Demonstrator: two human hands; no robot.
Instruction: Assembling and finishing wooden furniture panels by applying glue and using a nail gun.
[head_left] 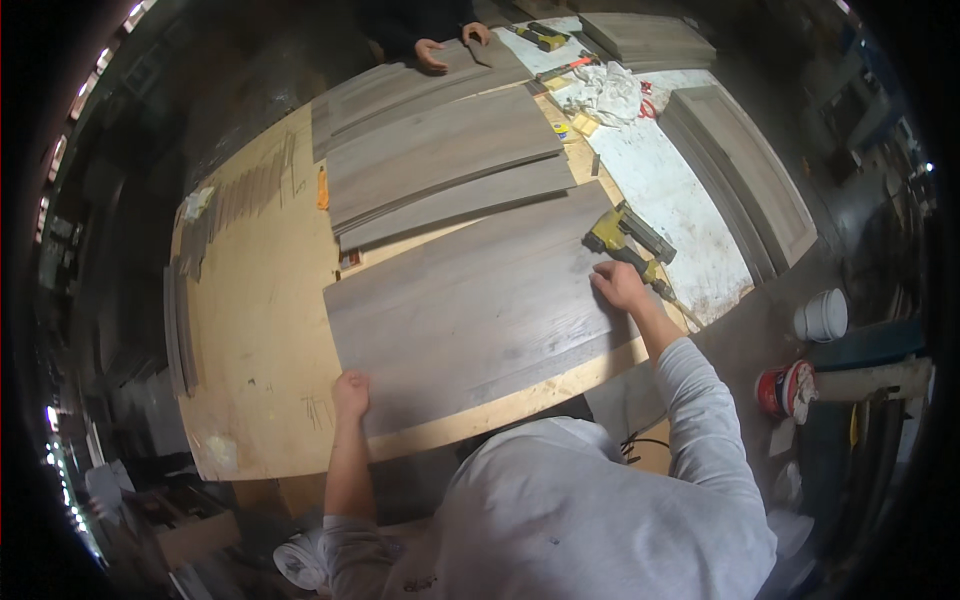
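Observation:
A wide grey-brown wooden panel [470, 300] lies flat on the worktable in front of me. My left hand [351, 394] is closed at its left edge, with the fingers curled against the board. Over the panel's right end, my right hand [622, 287] is bent in a loose pinch close to the surface. Whatever those fingers hold, if anything, is too small to make out. Just beyond that hand, a yellow and black nail gun [630, 240] rests at the panel's far right corner, with a hose running from its handle.
More grey boards [440, 150] lie stacked beyond the panel. Across the table are a co-worker's hands [431, 56]. A second nail gun [541, 37], a crumpled white cloth [608, 93] and framed panels [745, 170] sit to the right. Thin strips [240, 200] lie left; buckets [822, 316] stand right.

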